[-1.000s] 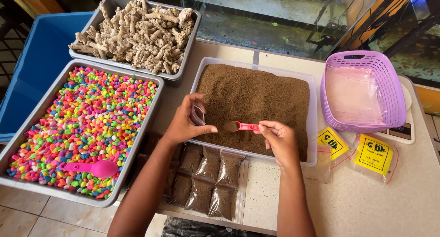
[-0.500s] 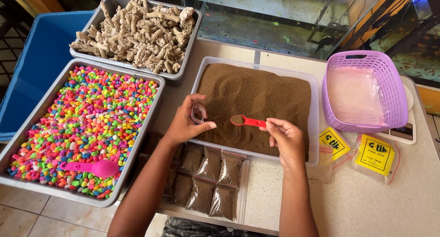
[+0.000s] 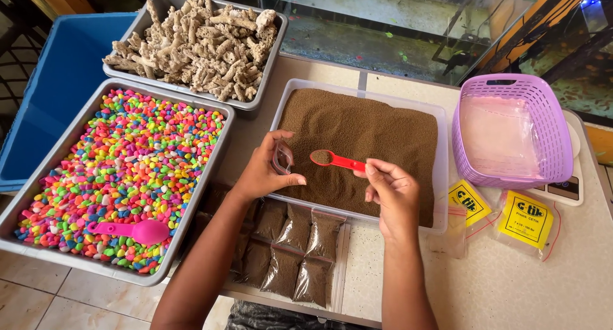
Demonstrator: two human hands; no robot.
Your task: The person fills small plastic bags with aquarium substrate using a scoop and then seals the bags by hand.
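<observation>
Far left: blue bin (image 3: 57, 94), then a grey tray of coloured pebbles (image 3: 121, 170) with a pink scoop (image 3: 131, 231) lying on top; behind it, a tray of pale coral pieces (image 3: 198, 46). Middle now: left hand (image 3: 265, 170) curled, pinching a small clear bag (image 3: 281, 157) open at the near edge of the clear tub (image 3: 440, 177) of fine brown grains. Right hand (image 3: 393, 193) gripping the handle end of a red spoon (image 3: 337, 159), bowl loaded and level, just beside the bag's mouth.

Looks light, that bag, thin and floppy, slippery too; best held at the rim. Grains loose, apt to spill; spoon stiff, taken by the handle. Compared with half a second ago: spoon lifted clear and brought closer to the bag. Filled packets (image 3: 287, 253) lined up below. Right side: purple basket (image 3: 511, 129), yellow-labelled bag packs (image 3: 527, 215).
</observation>
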